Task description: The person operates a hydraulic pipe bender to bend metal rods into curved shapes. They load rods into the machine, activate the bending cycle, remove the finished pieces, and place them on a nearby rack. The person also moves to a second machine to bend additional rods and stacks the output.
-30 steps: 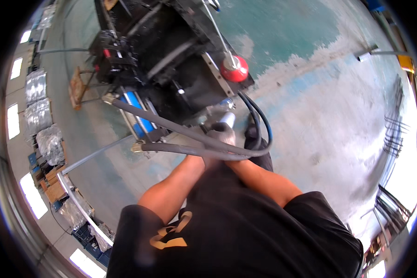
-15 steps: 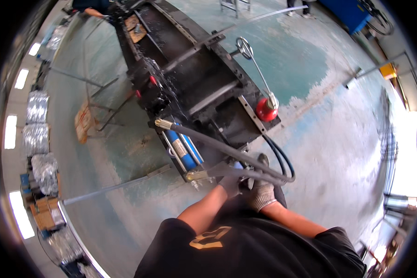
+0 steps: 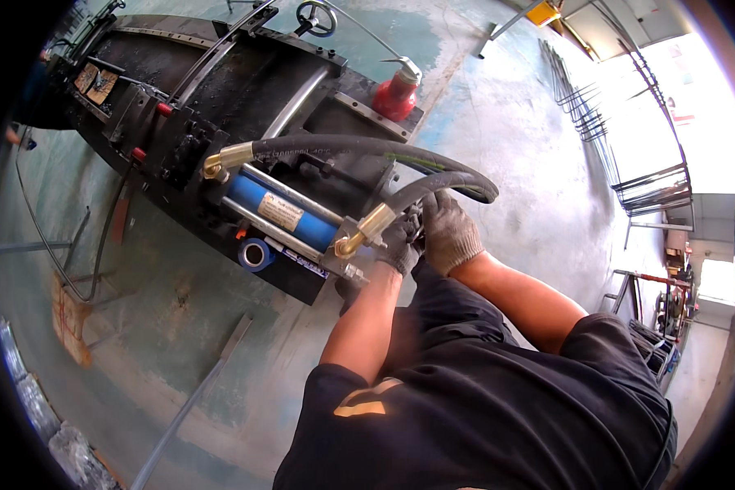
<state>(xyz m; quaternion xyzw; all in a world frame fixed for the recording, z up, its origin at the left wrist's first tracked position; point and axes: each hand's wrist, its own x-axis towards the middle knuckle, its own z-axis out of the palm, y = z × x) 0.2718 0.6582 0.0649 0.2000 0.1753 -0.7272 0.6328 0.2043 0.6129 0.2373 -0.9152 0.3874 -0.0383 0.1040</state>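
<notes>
A long black machine (image 3: 220, 90) lies across the floor, with a blue hydraulic cylinder (image 3: 273, 208) on its near side. Two thick black hoses (image 3: 359, 147) with brass fittings (image 3: 359, 233) curve from the cylinder's ends. My left hand (image 3: 396, 249), in a dark glove, is closed at the cylinder's near end, just beside the lower brass fitting. My right hand (image 3: 449, 233), in a grey glove, is closed right next to it, under the lower hose's bend. What the fingers grip is hidden between the two gloves.
A red oil can (image 3: 396, 94) stands on the machine's far edge, and a handwheel (image 3: 314, 16) sits at its far end. A roll of blue tape (image 3: 255, 253) hangs on the near side. Metal bars (image 3: 188, 400) lie on the concrete floor; steel racks (image 3: 629, 155) stand at right.
The view has swung and come much closer to the machine. Both hands stay together at the cylinder's near end by the hoses.
</notes>
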